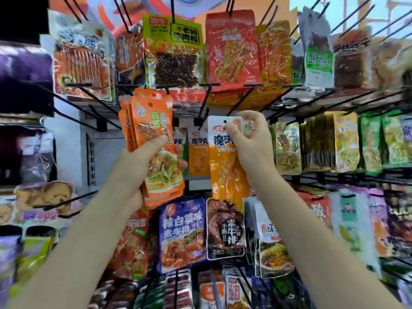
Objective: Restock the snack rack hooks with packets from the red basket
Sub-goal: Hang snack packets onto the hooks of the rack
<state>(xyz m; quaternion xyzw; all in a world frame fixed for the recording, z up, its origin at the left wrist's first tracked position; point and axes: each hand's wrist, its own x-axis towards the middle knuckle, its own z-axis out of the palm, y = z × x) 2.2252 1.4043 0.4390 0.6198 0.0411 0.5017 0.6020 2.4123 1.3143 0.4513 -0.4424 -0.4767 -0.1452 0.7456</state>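
Orange snack packets (156, 139): glossy plastic film, smooth w/ crinkle glare. White-and-orange konjac packet (225, 161): same glossy film, punched hang hole at top. Rack hooks (204, 103): thin metal rod, black matt coat. Rack upright (90, 157): painted metal, white, slotted. Blue packet (182, 233): shiny plastic, semi-clear window.

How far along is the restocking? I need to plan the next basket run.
Partly done: most hooks already carry packets, including matching white-and-orange ones behind the hands. In hand: the right hand pinches a white-and-orange packet by its top, hole near a black hook. Left: the left hand holds a stack of orange packets unhung. The basket is out of view.
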